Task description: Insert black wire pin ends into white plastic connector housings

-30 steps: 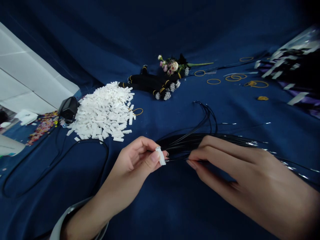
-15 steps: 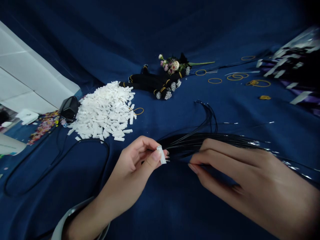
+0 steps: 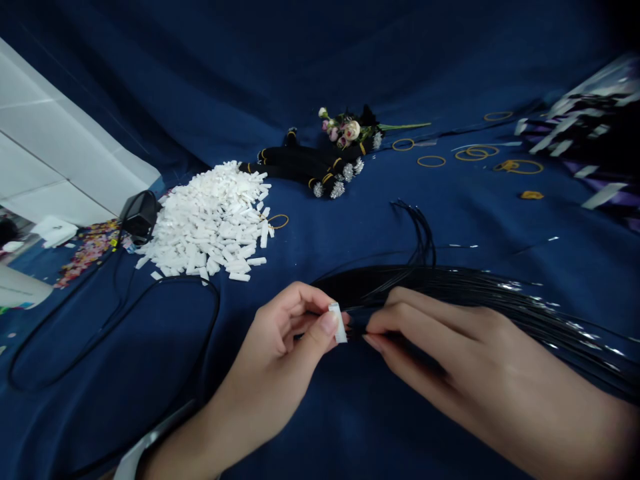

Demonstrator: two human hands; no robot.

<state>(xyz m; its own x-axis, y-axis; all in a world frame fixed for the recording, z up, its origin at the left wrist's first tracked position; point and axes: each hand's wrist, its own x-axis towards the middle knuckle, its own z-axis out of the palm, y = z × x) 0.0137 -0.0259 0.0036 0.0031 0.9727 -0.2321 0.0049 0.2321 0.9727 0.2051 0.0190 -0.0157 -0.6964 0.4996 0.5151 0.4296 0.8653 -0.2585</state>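
My left hand (image 3: 287, 350) pinches a small white plastic connector housing (image 3: 341, 325) between thumb and fingertips, holding it tilted a little off upright. Close to its right side, my right hand (image 3: 465, 360) is closed in a pinch on a thin black wire, mostly hidden by the fingers. Only a short dark stretch shows between the two hands. Behind my right hand lies a bundle of black wires (image 3: 450, 277) with shiny metal tips at the right. A few strands curl upward (image 3: 425, 233) from the bundle.
A pile of white connector housings (image 3: 205, 220) lies left of centre, beside a black box (image 3: 139, 217) with a looping cable. Farther back are black tied bundles (image 3: 300, 163), artificial flowers (image 3: 349, 130) and yellow rubber bands (image 3: 470, 153). White-and-purple strips (image 3: 600, 160) are piled at right.
Both hands have moved slightly toward me. My left hand has shifted right with the housing and my right hand left, so the fingertips are closer together.
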